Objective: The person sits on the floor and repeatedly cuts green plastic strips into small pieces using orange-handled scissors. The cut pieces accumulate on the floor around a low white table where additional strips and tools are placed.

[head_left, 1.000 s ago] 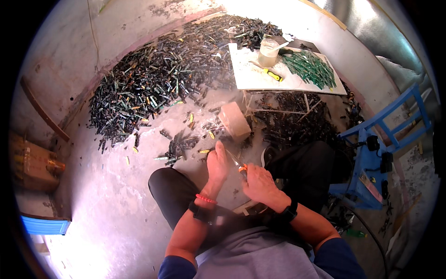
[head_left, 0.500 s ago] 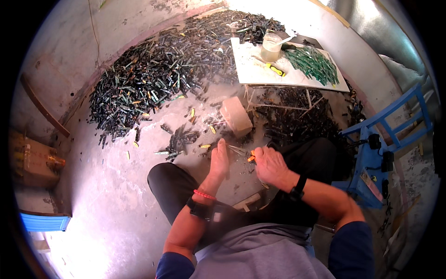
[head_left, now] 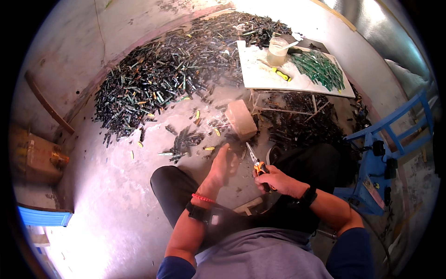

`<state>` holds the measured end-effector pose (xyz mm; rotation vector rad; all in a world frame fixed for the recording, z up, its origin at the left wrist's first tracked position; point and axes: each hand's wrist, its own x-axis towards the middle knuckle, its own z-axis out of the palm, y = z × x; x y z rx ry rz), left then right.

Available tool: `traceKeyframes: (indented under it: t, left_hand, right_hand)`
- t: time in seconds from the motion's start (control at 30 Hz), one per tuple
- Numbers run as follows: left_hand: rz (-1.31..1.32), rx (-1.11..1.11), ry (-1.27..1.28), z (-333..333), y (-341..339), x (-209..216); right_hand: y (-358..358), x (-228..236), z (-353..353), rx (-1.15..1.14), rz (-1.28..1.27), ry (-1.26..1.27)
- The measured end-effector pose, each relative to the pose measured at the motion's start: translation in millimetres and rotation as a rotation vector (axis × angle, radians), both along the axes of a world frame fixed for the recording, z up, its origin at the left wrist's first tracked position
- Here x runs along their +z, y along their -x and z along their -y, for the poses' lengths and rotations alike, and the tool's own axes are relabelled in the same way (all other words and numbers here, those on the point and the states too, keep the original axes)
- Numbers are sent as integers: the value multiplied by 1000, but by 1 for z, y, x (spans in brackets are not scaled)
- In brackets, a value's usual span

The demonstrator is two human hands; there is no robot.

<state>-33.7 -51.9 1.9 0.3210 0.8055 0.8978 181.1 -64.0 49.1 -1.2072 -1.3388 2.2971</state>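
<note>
My right hand [head_left: 278, 180] is closed around the handles of needle-nose pliers [head_left: 261, 168]. These have orange and black grips, and their long metal jaws point up and to the left. My left hand [head_left: 224, 163] is beside the pliers' jaws, its fingers curled in and a little blurred. What it holds, if anything, is hidden. Just past both hands stands a tan block [head_left: 241, 120] on the floor. Small dark strips [head_left: 186, 141] and a few yellow pieces [head_left: 209, 148] lie around the block's left side.
A large heap of dark strips [head_left: 153, 86] spreads along the far wall. A low white-topped table [head_left: 260, 76] bears a beaker of cloudy liquid [head_left: 277, 52], a yellow-black tool [head_left: 281, 74] and green strips [head_left: 320, 69]. More strips lie under it. A blue chair [head_left: 362, 181] is at right.
My right hand has turned the pliers, drawing their jaws away from my left hand and showing more of the handles. My left hand has shifted slightly. The whole view has shifted a little.
</note>
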Motion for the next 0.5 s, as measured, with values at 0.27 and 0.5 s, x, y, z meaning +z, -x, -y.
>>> traceKeyframes:
  t: [0.27, 0.5]
  left_hand:
    - [-169, -13, -68, -4, -17, 9]
    - [-340, -44, -239, 4, -22, 5]
  right_hand:
    - [29, 12, -21, -179, 4, -325]
    - [50, 8, -37, -343, 72, -564]
